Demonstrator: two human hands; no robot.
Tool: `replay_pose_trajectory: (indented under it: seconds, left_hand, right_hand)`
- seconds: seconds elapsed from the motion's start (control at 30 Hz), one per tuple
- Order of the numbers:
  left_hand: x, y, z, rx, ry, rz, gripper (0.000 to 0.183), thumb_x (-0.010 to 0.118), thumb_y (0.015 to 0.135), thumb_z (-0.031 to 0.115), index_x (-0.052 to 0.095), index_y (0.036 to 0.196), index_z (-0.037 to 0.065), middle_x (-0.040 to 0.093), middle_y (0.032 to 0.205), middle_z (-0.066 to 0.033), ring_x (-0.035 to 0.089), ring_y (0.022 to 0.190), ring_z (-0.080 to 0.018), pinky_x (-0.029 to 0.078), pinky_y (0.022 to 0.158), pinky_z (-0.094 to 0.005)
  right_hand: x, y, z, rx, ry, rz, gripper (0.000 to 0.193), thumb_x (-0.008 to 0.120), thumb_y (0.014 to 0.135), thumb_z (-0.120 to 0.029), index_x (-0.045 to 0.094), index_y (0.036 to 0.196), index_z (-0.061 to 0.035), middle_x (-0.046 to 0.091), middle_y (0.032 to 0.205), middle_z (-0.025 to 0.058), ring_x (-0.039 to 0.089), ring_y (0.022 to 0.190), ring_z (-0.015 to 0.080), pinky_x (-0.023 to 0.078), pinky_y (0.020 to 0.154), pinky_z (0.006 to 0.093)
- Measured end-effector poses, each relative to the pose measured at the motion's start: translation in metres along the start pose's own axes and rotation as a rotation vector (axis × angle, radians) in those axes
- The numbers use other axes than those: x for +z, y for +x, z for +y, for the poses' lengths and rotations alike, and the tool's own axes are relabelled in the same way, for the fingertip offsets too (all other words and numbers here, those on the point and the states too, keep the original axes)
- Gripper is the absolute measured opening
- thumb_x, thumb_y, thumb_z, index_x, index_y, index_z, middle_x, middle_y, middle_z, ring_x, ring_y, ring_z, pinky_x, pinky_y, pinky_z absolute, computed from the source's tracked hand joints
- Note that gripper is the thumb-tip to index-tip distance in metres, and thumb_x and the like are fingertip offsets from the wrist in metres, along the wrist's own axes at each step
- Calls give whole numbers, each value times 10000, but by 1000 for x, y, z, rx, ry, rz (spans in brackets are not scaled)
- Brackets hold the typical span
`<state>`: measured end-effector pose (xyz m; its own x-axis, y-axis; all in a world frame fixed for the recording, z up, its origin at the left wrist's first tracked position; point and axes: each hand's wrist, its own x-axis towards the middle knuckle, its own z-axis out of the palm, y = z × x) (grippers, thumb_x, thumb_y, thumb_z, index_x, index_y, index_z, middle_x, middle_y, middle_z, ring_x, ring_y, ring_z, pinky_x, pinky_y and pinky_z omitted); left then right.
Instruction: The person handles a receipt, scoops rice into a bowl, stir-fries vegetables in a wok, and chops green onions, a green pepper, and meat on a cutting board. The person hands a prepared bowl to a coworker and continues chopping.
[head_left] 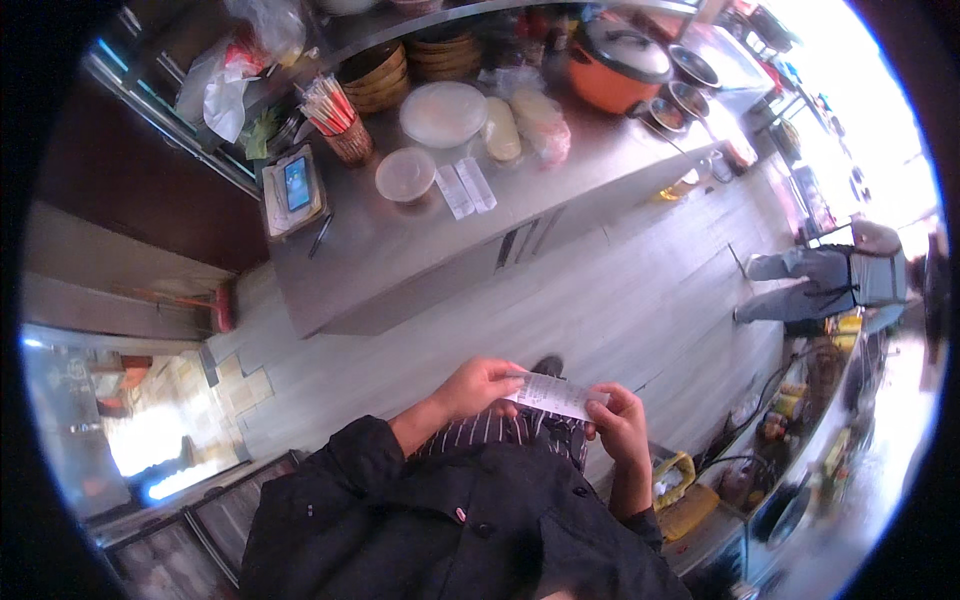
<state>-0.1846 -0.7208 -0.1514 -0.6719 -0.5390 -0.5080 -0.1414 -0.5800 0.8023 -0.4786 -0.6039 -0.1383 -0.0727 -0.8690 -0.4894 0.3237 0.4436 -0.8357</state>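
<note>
A white printed paper slip [553, 394] is stretched between my two hands, in front of my striped apron. My left hand [484, 387] pinches its left end between thumb and fingers. At the other end, my right hand [619, 419] grips the paper with the thumb on top. Two similar slips [467, 187] lie side by side on the steel counter [400, 250] ahead of me. Next to them sit a round, lidded plastic tub [406, 175] and a larger pale round container [443, 114].
On the counter stand a chopstick holder [346, 140], a phone [297, 184], a pen [321, 236], bagged food [540, 125] and an orange pot [618, 68]. Another person [830, 280] stands at the right. Shelves with bottles and pans [780, 430] line my right side.
</note>
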Motion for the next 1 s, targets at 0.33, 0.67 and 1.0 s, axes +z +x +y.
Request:
replay_pose_trajectory:
  seconds: [0.33, 0.67, 1.0]
  left_hand:
    - [-23, 100, 51, 124, -317, 471, 311, 616, 1128, 138, 715, 1397, 18, 809, 991, -122, 776, 767, -131, 637, 666, -264]
    - [-38, 136, 38, 344, -1294, 409, 213, 662, 1038, 54, 746, 1211, -39, 773, 1064, -180, 761, 922, -241, 644, 807, -328]
    - [-133, 156, 51, 239, -1150, 368, 229, 633, 1050, 90, 750, 1197, -41, 789, 1071, -173, 776, 918, -258, 645, 823, -350]
  right_hand:
    - [-15, 249, -134, 166, -435, -385, 222, 746, 1025, -65, 643, 1205, 14, 736, 794, 68, 703, 601, 136, 546, 531, 274]
    - [22, 401, -179, 482, -402, -812, 139, 598, 1069, 47, 728, 1110, 21, 750, 946, 106, 732, 747, 144, 604, 644, 281]
    - [103, 455, -219, 135, -928, -651, 64, 666, 1049, -29, 710, 1083, 2, 707, 805, 61, 726, 663, 127, 591, 598, 294]
